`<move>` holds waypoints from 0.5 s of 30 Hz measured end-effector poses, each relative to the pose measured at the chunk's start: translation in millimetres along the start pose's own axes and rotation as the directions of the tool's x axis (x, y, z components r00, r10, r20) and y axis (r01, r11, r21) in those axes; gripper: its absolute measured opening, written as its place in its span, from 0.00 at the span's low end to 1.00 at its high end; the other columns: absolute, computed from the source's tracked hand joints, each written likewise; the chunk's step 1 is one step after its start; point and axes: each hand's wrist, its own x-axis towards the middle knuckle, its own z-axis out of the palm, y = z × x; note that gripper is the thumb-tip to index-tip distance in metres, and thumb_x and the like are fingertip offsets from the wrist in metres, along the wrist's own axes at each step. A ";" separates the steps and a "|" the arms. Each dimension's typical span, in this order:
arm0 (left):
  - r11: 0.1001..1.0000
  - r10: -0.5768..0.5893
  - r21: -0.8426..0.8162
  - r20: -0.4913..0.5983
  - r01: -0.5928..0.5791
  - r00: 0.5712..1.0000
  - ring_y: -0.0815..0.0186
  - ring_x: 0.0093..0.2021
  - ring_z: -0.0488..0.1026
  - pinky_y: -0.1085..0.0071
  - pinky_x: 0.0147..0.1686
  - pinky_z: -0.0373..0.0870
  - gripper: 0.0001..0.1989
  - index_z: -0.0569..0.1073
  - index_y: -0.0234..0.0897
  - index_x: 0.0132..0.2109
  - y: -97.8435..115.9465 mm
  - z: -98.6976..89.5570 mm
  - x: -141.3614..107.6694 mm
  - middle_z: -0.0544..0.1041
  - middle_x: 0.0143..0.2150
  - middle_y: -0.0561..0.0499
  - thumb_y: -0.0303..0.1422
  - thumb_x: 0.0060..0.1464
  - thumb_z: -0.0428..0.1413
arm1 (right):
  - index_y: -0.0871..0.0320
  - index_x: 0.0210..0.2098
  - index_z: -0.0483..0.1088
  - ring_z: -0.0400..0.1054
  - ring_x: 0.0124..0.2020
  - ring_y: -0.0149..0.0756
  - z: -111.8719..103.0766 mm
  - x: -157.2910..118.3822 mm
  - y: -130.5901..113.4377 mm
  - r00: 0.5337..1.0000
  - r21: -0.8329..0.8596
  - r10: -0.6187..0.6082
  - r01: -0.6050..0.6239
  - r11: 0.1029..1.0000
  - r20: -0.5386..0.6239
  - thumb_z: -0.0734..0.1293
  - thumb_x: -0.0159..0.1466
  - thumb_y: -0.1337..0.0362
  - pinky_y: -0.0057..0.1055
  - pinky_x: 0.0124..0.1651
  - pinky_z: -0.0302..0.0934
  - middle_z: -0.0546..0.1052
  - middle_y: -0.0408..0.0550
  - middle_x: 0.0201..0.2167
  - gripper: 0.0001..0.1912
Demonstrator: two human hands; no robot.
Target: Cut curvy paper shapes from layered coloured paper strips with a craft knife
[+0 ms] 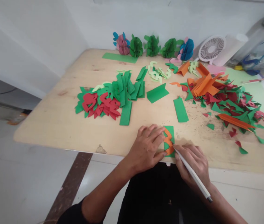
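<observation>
A small green paper rectangle (172, 133) lies at the table's front edge, with a curvy orange paper shape (168, 142) on top of it. My left hand (147, 146) rests to the left, its fingertips pressing the orange shape and the green paper flat; its fingers are spread. A white pen (193, 174) is gripped in my right hand (193, 161), with the tip touching the right edge of the orange shape. Behind them lie a plain green strip (180, 109) and a folded green piece (157, 93).
Red cut shapes (101, 105) and green strips (125, 87) are piled at the left. Mixed scraps (234, 105) cover the right side. Paper figures (152, 46), a white fan (211, 49) and a white roll (232, 48) stand along the back.
</observation>
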 end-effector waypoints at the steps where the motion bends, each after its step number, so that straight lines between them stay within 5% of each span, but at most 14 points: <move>1: 1.000 -0.001 0.001 0.004 0.001 1.000 0.47 0.66 0.57 0.46 0.62 0.52 0.21 0.69 0.36 0.55 0.0 -0.1 0.0 0.66 0.65 0.42 0.43 0.60 0.52 | 0.59 0.47 0.71 0.71 0.30 0.38 0.1 0.0 -0.1 1.000 -0.002 0.000 0.000 1.000 -0.003 0.64 0.63 0.75 0.34 0.34 0.60 0.78 0.47 0.27 0.13; 15: 0.998 0.039 0.043 0.097 -0.043 0.995 0.46 0.66 0.55 0.46 0.61 0.52 0.21 0.70 0.41 0.57 -3.5 -6.3 0.7 0.63 0.67 0.44 0.43 0.60 0.52 | 0.60 0.47 0.71 0.71 0.30 0.37 -0.9 0.8 -0.7 1.000 0.006 0.001 -0.001 1.000 -0.005 0.63 0.63 0.75 0.34 0.34 0.60 0.77 0.46 0.27 0.13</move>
